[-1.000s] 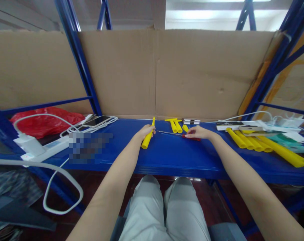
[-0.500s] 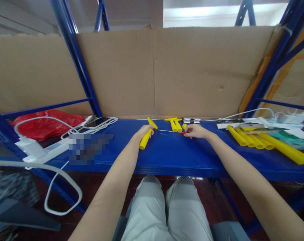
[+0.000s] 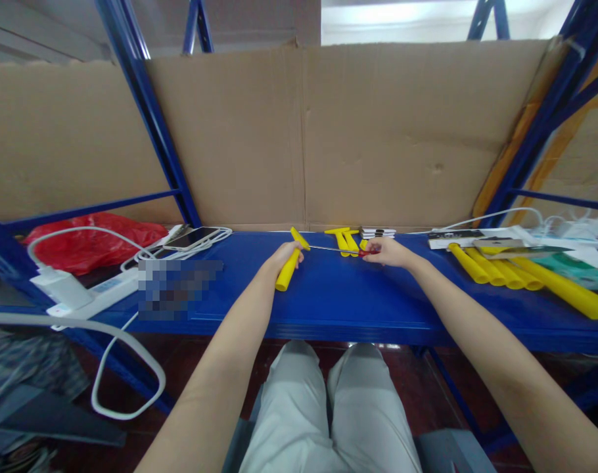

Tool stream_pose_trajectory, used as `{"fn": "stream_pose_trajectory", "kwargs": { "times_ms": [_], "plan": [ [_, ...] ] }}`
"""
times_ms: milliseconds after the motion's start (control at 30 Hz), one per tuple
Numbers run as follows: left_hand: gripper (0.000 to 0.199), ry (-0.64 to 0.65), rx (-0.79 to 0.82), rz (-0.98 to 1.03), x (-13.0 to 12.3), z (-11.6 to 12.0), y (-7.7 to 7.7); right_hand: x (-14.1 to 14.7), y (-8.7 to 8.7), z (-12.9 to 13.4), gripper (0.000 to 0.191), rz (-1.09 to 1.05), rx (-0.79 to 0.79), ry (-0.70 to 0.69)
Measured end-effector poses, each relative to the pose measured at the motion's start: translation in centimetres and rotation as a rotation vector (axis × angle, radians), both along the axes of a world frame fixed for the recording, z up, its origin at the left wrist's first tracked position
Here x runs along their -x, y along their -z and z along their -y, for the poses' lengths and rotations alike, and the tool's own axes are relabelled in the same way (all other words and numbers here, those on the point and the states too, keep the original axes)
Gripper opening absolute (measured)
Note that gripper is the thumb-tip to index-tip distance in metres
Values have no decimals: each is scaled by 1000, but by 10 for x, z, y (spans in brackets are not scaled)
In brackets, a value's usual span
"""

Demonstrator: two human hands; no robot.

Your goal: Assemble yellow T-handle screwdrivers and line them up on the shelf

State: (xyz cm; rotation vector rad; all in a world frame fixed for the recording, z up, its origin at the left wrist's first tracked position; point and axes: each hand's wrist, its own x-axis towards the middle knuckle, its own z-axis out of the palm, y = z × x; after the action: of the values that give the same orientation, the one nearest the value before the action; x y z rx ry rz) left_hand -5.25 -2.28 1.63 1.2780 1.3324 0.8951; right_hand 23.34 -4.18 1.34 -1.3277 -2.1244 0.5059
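Left hand (image 3: 285, 256) closed round the handle of a yellow scraper (image 3: 286, 274), just below its crosspiece — a grip that presumably steadies it while leaving the head exposed. Right hand (image 3: 386, 252) with thumb and fingers pinched on the red grip of a screwdriver (image 3: 334, 249), whose shaft runs roughly level toward the crosspiece, probably to align the two; whether the tip touches cannot be told. Both are held above the blue table (image 3: 328, 302), between the arms, where each hand reaches easily. Similar T-shaped pieces (image 3: 342, 242) lie behind, near the right hand; yellow tubes (image 3: 491, 266) lie side by side at right — apparently kept off the working area.
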Motion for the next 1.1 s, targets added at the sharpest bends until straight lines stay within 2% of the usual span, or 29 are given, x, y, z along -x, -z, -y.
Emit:
{"fn": "stream_pose_trajectory", "kwargs": {
  "times_ms": [533, 833, 1000, 1100],
  "plan": [
    [16, 27, -5, -29, -1, -1, 3, -4, 3, -6, 18, 76, -79, 3],
    [13, 33, -56, -113, -4, -2, 6, 1, -8, 6, 8, 535, -359, 123],
    [9, 58, -138, -218, -7, 4, 4, 8, -13, 14, 18, 690, -408, 224],
    [6, 72, -177, -307, -8, 8, 2, 9, -15, 15, 21, 749, -432, 229]
  ]
}}
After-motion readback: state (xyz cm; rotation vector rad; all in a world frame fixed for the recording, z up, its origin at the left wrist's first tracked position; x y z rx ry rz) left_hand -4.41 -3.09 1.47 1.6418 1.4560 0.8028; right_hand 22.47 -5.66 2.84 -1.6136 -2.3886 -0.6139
